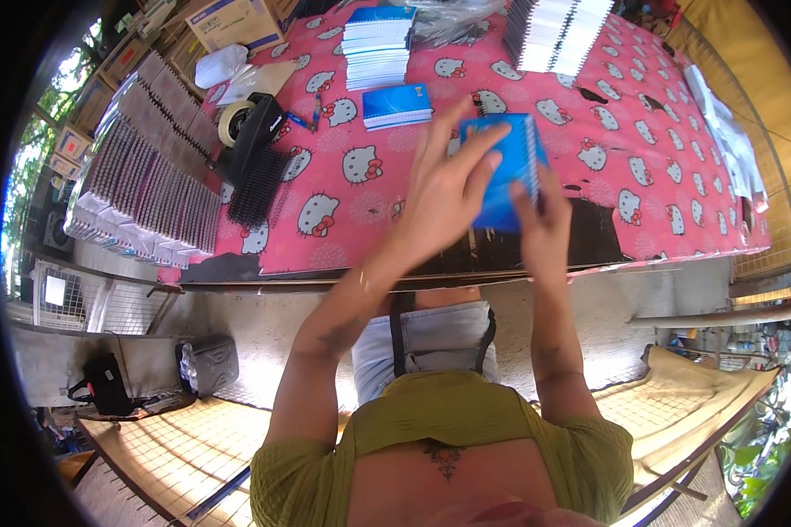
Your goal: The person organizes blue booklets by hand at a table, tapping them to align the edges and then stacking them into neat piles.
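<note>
Step in hand: both hands hold one blue notebook up over the table, just right of the frame's centre; it looks like the checking or finishing of its wire binding.
Left hand: spread flat across the blue cover, fingers fanned upward, pressing it.
Right hand: pinched on the lower right edge of the notebook, beside the spiral.
Next move calls for: judging by the grip, a steady cover and a light touch along the coil, since thin wire loops bend easily.
Notebook: flat, rectangular, glossy blue card cover, white wire spiral along its right edge.
Finished stack: blue-covered notebooks piled square at upper centre, with a lone one lying just below it.
White stacks: bound paper blocks, upper right, edges ribbed.
Black coils: springy comb-like binding strips, centre left.
Tape roll: round, pale, upper left.
Tablecloth: pink, smooth, printed with cartoon cats.
</note>
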{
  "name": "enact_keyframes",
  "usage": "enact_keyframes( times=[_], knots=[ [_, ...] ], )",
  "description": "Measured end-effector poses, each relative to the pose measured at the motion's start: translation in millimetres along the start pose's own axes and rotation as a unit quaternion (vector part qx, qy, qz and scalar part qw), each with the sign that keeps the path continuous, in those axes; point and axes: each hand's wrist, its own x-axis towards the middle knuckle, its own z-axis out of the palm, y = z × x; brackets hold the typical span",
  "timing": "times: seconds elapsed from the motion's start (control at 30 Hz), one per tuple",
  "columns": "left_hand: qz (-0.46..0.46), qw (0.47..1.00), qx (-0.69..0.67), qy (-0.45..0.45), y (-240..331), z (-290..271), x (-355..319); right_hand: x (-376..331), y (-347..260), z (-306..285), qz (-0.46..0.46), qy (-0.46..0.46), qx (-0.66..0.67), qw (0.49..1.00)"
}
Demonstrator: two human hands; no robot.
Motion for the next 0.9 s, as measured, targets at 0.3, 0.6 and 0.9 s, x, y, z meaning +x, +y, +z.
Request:
enact_keyframes(
  times=[0.3, 0.6, 0.9],
  knots=[
    [-0.064, 0.969, 0.038, -0.236, -92.8, 154.6, 16.3, 98.8, 95.0, -66.8, 0.061, -0.026, -0.272, 0.960],
    [-0.105, 0.980, 0.113, -0.127, -213.5, 57.9, 0.4, 51.9, 47.1, -25.0, -0.215, -0.009, -0.449, 0.867],
    [0.030, 0.962, 0.216, -0.166, -225.3, 17.8, -29.1, 33.7, 20.7, 6.0, -0.238, -0.041, -0.403, 0.882]
  ],
)
